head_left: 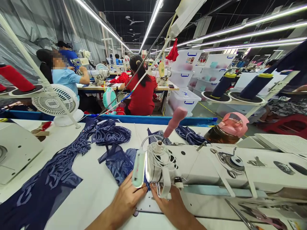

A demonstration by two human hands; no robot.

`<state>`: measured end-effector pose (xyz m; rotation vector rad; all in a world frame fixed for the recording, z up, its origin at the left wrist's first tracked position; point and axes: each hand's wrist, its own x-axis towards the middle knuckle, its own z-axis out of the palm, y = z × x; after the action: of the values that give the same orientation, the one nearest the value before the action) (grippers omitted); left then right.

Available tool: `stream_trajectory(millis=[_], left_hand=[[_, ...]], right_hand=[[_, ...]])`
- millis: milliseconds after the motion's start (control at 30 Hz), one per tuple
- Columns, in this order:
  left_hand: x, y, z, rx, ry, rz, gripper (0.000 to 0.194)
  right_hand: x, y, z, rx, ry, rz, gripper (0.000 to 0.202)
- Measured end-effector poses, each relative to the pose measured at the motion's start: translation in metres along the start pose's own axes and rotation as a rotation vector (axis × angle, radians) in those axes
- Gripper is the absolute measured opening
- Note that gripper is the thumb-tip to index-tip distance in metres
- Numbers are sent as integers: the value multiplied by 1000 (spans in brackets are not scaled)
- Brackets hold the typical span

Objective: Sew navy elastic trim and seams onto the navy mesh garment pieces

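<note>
A white sewing machine reaches in from the right, its needle end at the centre. Navy patterned fabric lies left of the machine head and runs under it. My left hand is at the fabric's near edge, thumb and fingers pressed together on it. Close to the needle area, my right hand has its fingertips partly behind the machine's front parts; what they touch is hidden. A pink-handled tool stands upright in the machine top.
Long navy lace pieces spread across the left of the table. Scissors lie at the lower right. A jug with a pink lid stands behind the machine. A white fan is at the back left; co-workers sit beyond.
</note>
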<state>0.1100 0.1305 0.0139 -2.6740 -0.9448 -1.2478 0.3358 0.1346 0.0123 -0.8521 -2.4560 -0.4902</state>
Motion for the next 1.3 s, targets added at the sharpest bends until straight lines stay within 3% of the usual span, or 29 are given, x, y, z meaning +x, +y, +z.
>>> stream_trajectory(millis=[300,467,600,733,800,867,1000,1167,1300], left_hand=[[1,2,0,-13,4,-26,35],[-4,0,2,-1,-10,-36,36],[-5,0,3,3,-21,-36,36],[-2,1,1,6,-12,-27,38],[-2,1,1,5,-13,-26,38],[-4,0,2,0,-28,-37,39],[-11,-3,5,-7,-66,-54,40],[-14,-3,5,8,-77,-58,44],[-9,-1,2,-3,-68,-60,44]], right_hand=[[-6,2,14,80,-9,39,34],[-15,2,15,-97,-82,-100,51],[-15,0,20,-53,-4,-79,40],[-20,-6,43,-39,192,52,45],[-23,-7,47,-35,232,64,49],[-23,-5,41,-18,184,27,50],[-17,3,14,44,-71,-37,39],[-15,7,3,62,-99,-35,31],[-18,6,7,33,-162,-63,39]])
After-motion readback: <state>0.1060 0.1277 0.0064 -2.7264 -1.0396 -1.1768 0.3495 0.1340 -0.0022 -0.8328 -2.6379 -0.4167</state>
